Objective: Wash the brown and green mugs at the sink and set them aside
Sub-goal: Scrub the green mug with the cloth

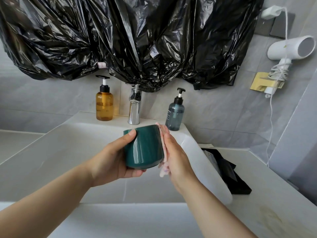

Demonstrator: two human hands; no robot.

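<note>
An amber pump bottle (104, 107) and a blue pump bottle (175, 115) flank the faucet (134, 109).

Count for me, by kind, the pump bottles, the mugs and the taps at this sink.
Pump bottles: 2, the amber bottle and the blue bottle
Mugs: 1, the green mug
Taps: 1, the tap
Total: 4

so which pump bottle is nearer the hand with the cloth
The blue-grey plastic pump bottle, right of the chrome faucet, just behind the right hand; the amber pump bottle stands left of the faucet, farther off.
</note>
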